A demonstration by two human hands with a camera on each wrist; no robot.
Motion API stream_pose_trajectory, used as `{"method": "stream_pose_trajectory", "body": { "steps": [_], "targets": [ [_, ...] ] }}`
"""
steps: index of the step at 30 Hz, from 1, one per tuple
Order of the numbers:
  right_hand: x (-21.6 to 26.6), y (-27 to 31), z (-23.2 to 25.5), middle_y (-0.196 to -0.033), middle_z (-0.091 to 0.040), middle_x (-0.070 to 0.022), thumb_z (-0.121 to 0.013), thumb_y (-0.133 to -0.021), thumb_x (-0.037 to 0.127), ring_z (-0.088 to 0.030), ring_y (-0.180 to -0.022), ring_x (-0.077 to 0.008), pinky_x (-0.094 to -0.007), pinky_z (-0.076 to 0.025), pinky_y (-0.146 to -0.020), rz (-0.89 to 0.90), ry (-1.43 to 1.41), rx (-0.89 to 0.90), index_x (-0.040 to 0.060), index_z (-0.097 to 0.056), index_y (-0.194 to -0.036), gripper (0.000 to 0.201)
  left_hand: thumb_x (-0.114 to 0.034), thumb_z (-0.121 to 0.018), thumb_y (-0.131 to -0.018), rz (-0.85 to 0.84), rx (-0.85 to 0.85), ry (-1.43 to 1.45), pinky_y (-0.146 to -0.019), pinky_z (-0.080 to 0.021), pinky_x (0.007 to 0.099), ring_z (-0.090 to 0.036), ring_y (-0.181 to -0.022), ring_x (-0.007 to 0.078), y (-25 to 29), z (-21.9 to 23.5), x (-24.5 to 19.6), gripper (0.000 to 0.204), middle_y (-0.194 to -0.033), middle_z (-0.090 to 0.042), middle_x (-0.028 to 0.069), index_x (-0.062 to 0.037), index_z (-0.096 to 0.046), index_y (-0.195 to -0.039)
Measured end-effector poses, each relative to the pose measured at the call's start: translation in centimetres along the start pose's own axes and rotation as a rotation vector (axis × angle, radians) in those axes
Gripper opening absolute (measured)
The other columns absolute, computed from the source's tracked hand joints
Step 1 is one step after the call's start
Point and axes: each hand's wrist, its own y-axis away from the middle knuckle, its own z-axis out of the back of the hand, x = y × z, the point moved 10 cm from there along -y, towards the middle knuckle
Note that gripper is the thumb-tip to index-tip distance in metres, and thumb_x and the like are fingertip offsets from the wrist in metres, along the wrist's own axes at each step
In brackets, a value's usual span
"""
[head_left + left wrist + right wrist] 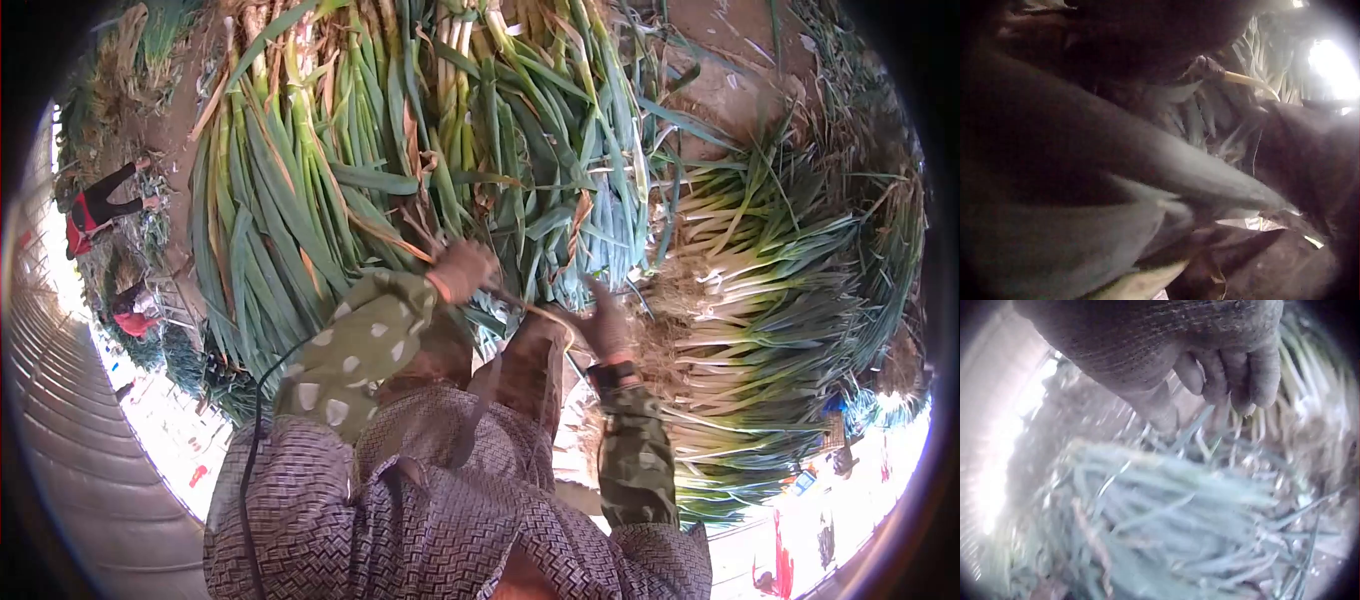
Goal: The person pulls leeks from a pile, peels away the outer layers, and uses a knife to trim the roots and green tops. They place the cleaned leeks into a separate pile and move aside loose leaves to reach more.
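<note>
In the head view my left hand grips a thin brown strand at the lower edge of a big heap of green onions. The strand curves away to the right, below my right hand, whose fingers are spread with nothing seen in them. The left wrist view is dark and blurred; a yellowish strand shows beyond a large leaf. In the right wrist view my right hand hangs with loosely bent fingers over blurred green leaves.
A long row of green onions with pale stems lies on the right. My knees are just below the heap. A person in red and black is at the far left, near a ridged metal wall.
</note>
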Motion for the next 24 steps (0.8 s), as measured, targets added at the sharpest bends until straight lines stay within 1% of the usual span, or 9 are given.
{"method": "stream_pose_trajectory", "body": {
  "steps": [2, 5, 10, 13, 16, 17, 21, 22, 24],
  "targets": [
    [6.0, -0.6, -5.6, -0.125, -0.063, -0.021, -0.089, -0.068, 0.041, -0.063, -0.114, -0.0356, -0.0438, -0.051, -0.095, 0.174, 0.08, 0.187, 0.0087, -0.046, -0.143, 0.092, -0.021, -0.061, -0.085, -0.206, -0.2, -0.067, -0.094, -0.044, 0.0391, -0.061, -0.108, 0.0246, 2.8, 1.1, -4.2, 0.027, -0.107, -0.065, 0.0066, -0.0103, -0.063, -0.109],
    [10.0, 1.1, -9.2, -0.116, -0.068, -0.0187, -0.085, -0.073, 0.037, -0.067, -0.104, -0.0399, -0.0467, -0.051, -0.089, -0.016, 0.312, 0.593, 0.0125, -0.037, -0.148, 0.093, -0.021, -0.061, -0.082, -0.254, -0.285, -0.103, -0.095, -0.043, 0.0394, -0.061, -0.108, 0.0232, 5.9, 2.7, -7.5, 0.028, -0.108, -0.065, 0.0057, -0.0109, -0.063, -0.109],
    [12.3, 2.9, -7.4, -0.111, -0.066, -0.0224, -0.081, -0.077, 0.034, -0.068, -0.095, -0.0411, -0.0456, -0.053, -0.078, 0.082, -0.033, 0.303, 0.0106, -0.029, -0.151, 0.094, -0.021, -0.061, -0.081, -0.32, -0.529, 0.104, -0.095, -0.043, 0.041, -0.059, -0.102, 0.024, 9.5, 7.4, -6.4, 0.02, -0.098, -0.062, 0.0041, -0.0105, -0.063, -0.098],
    [14.7, 2.3, -5.4, -0.102, -0.064, -0.0236, -0.072, -0.079, 0.015, -0.062, -0.086, -0.0441, -0.0498, -0.047, -0.078, 0.153, 0.139, -0.036, 0.0048, -0.031, -0.147, 0.08, -0.022, -0.061, -0.08, -0.336, -0.565, 0.009, -0.101, -0.041, 0.0474, -0.056, -0.106, 0.0268, 8.6, 8.9, -5.8, 0.022, -0.107, -0.061, 0.0061, -0.0107, -0.064, -0.099],
    [12.5, 0.0, -5.8, -0.103, -0.064, -0.0208, -0.067, -0.08, 0.008, -0.063, -0.086, -0.0406, -0.0461, -0.05, -0.074, -0.066, -0.107, 0.087, 0.0037, -0.033, -0.146, 0.075, -0.03, -0.067, -0.078, -0.236, -0.858, 0.063, -0.107, -0.037, 0.0488, -0.053, -0.117, 0.0301, 10.1, 14.4, -3.4, 0.039, -0.121, -0.059, 0.0112, -0.0101, -0.063, -0.112],
    [11.4, -0.1, -5.7, -0.102, -0.065, -0.0181, -0.065, -0.081, 0.007, -0.063, -0.086, -0.0368, -0.0432, -0.051, -0.074, -0.102, -0.188, 0.115, 0.0036, -0.035, -0.145, 0.072, -0.042, -0.074, -0.074, -0.395, -0.777, 0.155, -0.112, -0.031, 0.0502, -0.047, -0.131, 0.031, 10.1, 16.0, -3.0, 0.063, -0.129, -0.055, 0.0102, -0.009, -0.057, -0.126],
    [6.1, 0.8, -5.6, -0.099, -0.066, -0.0073, -0.056, -0.084, 0.004, -0.065, -0.085, -0.0218, -0.0318, -0.054, -0.075, -0.254, -0.557, 0.247, 0.0031, -0.045, -0.142, 0.059, -0.064, -0.073, -0.074, -0.052, -1.163, 0.699, -0.115, -0.024, 0.0576, -0.037, -0.139, 0.0361, 10.5, 19.9, 11.4, 0.09, -0.145, -0.044, 0.0139, -0.0126, -0.047, -0.143],
    [7.7, 1.4, -4.2, -0.085, -0.059, -0.002, -0.057, -0.081, 0.004, -0.056, -0.071, -0.0108, -0.0264, -0.05, -0.062, -0.322, -0.675, 0.315, 0.003, -0.051, -0.132, 0.051, -0.065, -0.072, -0.075, 0.106, -1.034, 0.537, -0.116, -0.022, 0.0569, -0.034, -0.141, 0.0383, 7.9, 18.1, 13.5, 0.095, -0.147, -0.042, 0.0154, -0.0121, -0.042, -0.147],
    [10.6, 2.3, -1.6, -0.067, -0.052, 0.0009, -0.057, -0.08, -0.001, -0.049, -0.054, -0.0072, -0.0235, -0.04, -0.049, -0.338, -0.791, 0.333, -0.0001, -0.055, -0.114, 0.035, -0.068, -0.071, -0.075, 0.399, -0.754, 0.255, -0.119, -0.019, 0.0554, -0.028, -0.144, 0.0429, 3.2, 14.2, 16.9, 0.104, -0.15, -0.038, 0.0183, -0.0111, -0.033, -0.154]
  ]
}}
